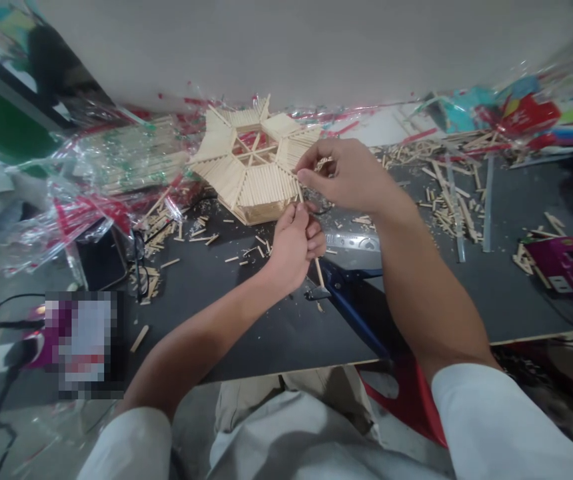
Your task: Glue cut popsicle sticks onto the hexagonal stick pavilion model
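1. Dark rectangular device (100,257): 8 o'clock from the stick structure.
2. Stick structure (266,183): on the surface (291,337), at 11 o'clock from the view's centre.
3. Left hand (297,245): 5 o'clock from the structure; fingers closed, gripping a thin stick (320,272).
4. Right hand (349,173): 3 o'clock; fingertips meet the structure's edge; grip on the stick's upper end cannot be determined.
5. Clear ruler (354,247): 4 o'clock.
6. Blue-handled tool (351,308): between 4 and 5 o'clock.
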